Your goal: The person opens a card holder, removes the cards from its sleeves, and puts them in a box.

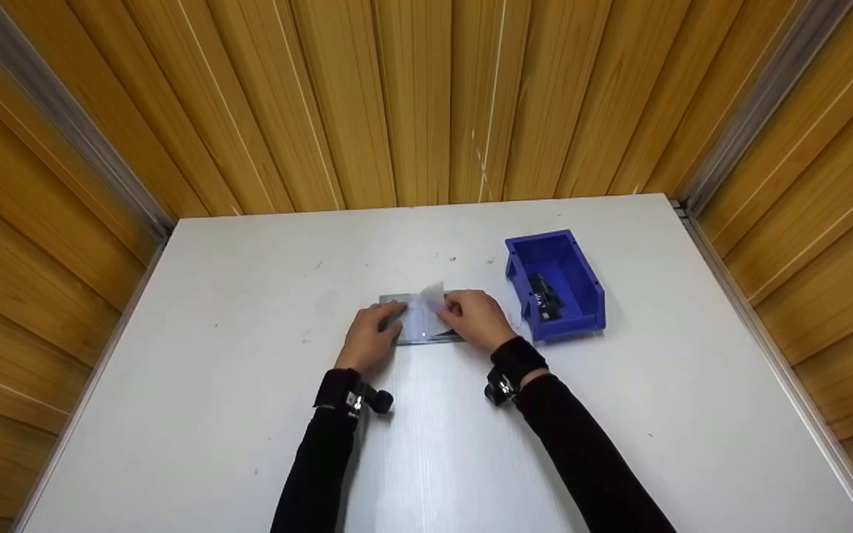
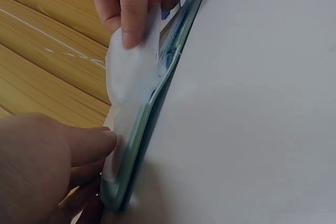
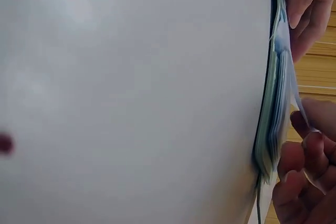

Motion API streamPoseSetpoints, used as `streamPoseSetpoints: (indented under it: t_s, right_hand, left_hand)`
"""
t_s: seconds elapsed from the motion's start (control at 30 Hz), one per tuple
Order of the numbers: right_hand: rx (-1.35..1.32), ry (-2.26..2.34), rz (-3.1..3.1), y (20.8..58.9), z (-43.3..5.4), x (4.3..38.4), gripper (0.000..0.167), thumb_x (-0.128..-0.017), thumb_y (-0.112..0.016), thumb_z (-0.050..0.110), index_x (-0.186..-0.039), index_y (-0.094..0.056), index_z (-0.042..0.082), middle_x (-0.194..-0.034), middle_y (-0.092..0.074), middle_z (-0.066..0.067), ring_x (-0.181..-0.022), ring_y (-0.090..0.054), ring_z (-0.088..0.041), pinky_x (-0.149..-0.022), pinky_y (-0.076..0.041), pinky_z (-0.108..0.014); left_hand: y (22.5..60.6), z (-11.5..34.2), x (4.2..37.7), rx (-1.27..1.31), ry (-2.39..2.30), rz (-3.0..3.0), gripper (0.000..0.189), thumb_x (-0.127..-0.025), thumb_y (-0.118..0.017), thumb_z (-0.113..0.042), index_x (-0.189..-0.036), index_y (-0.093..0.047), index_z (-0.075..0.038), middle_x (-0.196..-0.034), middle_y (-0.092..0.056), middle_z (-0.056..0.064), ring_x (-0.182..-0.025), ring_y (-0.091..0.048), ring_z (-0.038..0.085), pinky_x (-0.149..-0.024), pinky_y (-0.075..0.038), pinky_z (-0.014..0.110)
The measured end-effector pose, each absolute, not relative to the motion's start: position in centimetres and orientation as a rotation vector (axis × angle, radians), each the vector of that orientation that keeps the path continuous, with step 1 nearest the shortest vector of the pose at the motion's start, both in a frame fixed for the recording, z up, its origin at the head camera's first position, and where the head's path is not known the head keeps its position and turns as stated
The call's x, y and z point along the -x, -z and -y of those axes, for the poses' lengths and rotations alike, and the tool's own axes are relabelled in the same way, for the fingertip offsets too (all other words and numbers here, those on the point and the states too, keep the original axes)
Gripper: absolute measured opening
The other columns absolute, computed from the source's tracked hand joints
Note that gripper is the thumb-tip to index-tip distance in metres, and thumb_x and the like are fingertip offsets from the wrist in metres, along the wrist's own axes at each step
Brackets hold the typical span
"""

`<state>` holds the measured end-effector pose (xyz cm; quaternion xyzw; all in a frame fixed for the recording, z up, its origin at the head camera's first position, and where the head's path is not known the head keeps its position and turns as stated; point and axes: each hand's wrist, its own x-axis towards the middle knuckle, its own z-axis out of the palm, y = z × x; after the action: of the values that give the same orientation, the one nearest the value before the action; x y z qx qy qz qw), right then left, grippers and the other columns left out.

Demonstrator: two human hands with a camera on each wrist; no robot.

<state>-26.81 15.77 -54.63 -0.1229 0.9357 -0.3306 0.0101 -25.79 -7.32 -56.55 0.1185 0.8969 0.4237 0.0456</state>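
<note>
A thin card-holder booklet (image 1: 413, 329) with clear sleeves lies spread on the white table, its greenish edge (image 2: 137, 140) showing in the left wrist view. My left hand (image 1: 369, 342) rests on the booklet's left end, thumb and fingers spread over the sleeve there. Between thumb and finger, my right hand (image 1: 480, 318) pinches a translucent sleeve page (image 2: 131, 72), which stands raised and bent above the rest. Below it, a stack of several layered pages (image 3: 281, 103) shows edge-on in the right wrist view. The booklet's right end is partly hidden under my right hand.
To the right of my right hand stands a blue plastic bin (image 1: 591, 296) with dark items (image 1: 545, 300) bearing white lettering in its near-left part. Yellow wood-look panels (image 1: 412, 104) border the white table (image 1: 212, 414) at the back and both sides.
</note>
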Motion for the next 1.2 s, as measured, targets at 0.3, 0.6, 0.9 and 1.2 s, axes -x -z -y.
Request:
streamPoseSetpoints:
  t_s: [0.3,0.6,0.9,1.2]
  right_hand:
    - [0.583,0.911,-2.795,54.3,-13.3,26.0,0.041,-0.11,-0.047,0.041,-0.124,-0.074,0.014,-0.115,-0.076,-0.008,-0.112,-0.07,-0.028,-0.099,-0.052,-0.047]
    - [0.619,0.674,-2.847,54.4,-13.1,25.6,0.045,-0.104,-0.062,0.037,-0.145,-0.061,0.021,-0.112,-0.073,-0.006,-0.101,-0.068,-0.023,-0.093,-0.053,-0.043]
    - [0.393,0.6,-2.878,54.8,-16.4,26.1,0.07,-0.096,-0.067,0.053,-0.156,-0.048,0.022,-0.145,-0.063,-0.013,-0.13,-0.062,-0.033,-0.108,-0.047,-0.05]
    - [0.3,0.698,-2.747,54.5,-18.4,26.1,0.082,-0.092,-0.071,0.057,-0.161,-0.037,0.029,-0.156,-0.051,-0.015,-0.141,-0.051,-0.037,-0.115,-0.042,-0.053]
  left_hand:
    - [55.8,7.9,26.0,-0.175,-1.412,-2.671,0.051,-0.111,-0.045,-0.038,-0.16,-0.039,-0.028,-0.169,-0.033,0.008,-0.155,-0.033,0.032,-0.126,-0.026,0.051]
    - [56.8,7.6,26.0,-0.409,-1.176,-2.758,0.047,-0.103,-0.06,-0.013,-0.149,-0.054,-0.007,-0.166,-0.035,0.014,-0.151,-0.036,0.039,-0.124,-0.029,0.05]
    - [56.9,7.7,25.9,-0.429,-1.169,-2.759,0.048,-0.104,-0.059,-0.011,-0.15,-0.05,-0.002,-0.166,-0.035,0.018,-0.151,-0.035,0.041,-0.124,-0.029,0.049]
    - [56.7,7.9,25.8,-0.472,-1.172,-2.777,0.049,-0.103,-0.058,-0.007,-0.149,-0.049,0.004,-0.164,-0.035,0.024,-0.15,-0.035,0.044,-0.124,-0.029,0.052]
